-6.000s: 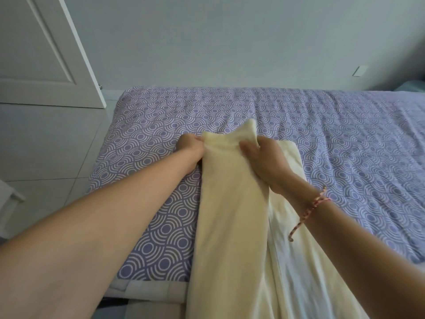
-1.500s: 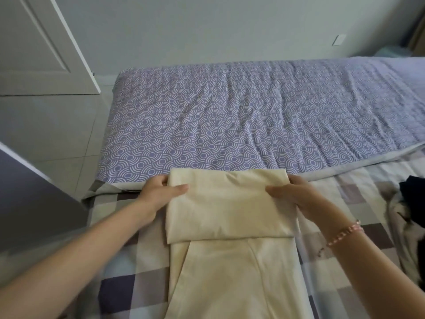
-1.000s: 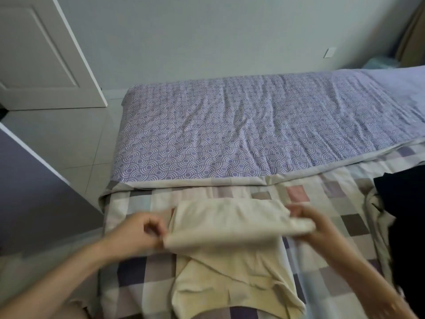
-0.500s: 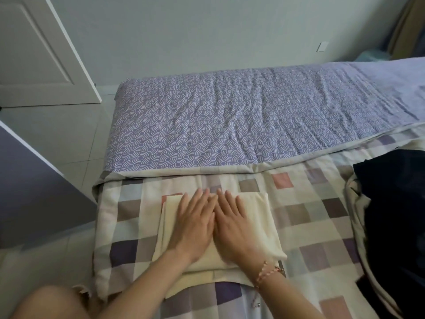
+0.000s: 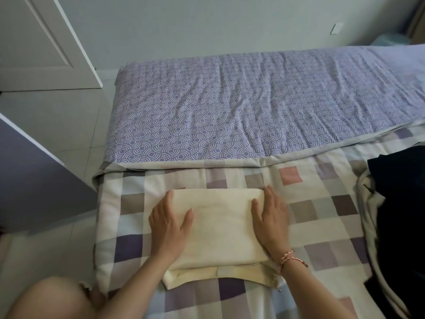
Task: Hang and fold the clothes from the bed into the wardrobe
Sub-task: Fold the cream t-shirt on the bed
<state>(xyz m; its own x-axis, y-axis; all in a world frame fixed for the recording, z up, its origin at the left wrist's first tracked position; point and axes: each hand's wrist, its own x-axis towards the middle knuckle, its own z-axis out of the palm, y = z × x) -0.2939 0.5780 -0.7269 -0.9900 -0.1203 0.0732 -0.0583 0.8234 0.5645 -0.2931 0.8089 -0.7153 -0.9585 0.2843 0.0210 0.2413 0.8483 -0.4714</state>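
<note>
At the far left of your view a white door [image 5: 46, 42] stands by the wall, and below it a grey-violet panel with a white edge [image 5: 34, 169] slants over the tiled floor [image 5: 76, 125]. Your bare knee [image 5: 50, 298] shows in the bottom left corner, touching the corner of the checked quilt [image 5: 322, 226]. Next comes your left hand [image 5: 169, 223]: it is spread flat, grasping nothing, with the fingers straight and close together along the left edge of the folded cream garment [image 5: 220, 229] and the thumb splayed onto its top. That garment lies on the checked quilt near your edge of the bed, folded into a thick rectangle, with a lower layer sticking out toward you. A small pale tab [image 5: 224, 271] sits on that lower layer; whether it bears any writing is too fine to tell. Your right hand [image 5: 271, 217] mirrors the other: palm down, fingers straight along the garment's right edge, thumb resting inward on the cloth, holding nothing. A pink braided bracelet [image 5: 291, 259] circles that wrist. Beyond the quilt a violet sheet with white arc patterns [image 5: 230, 111] covers the far half of the bed. At the far right a heap of dark clothing [image 5: 402, 215] lies on the quilt, well apart from the garment, with pale cloth bunched along its left side.
</note>
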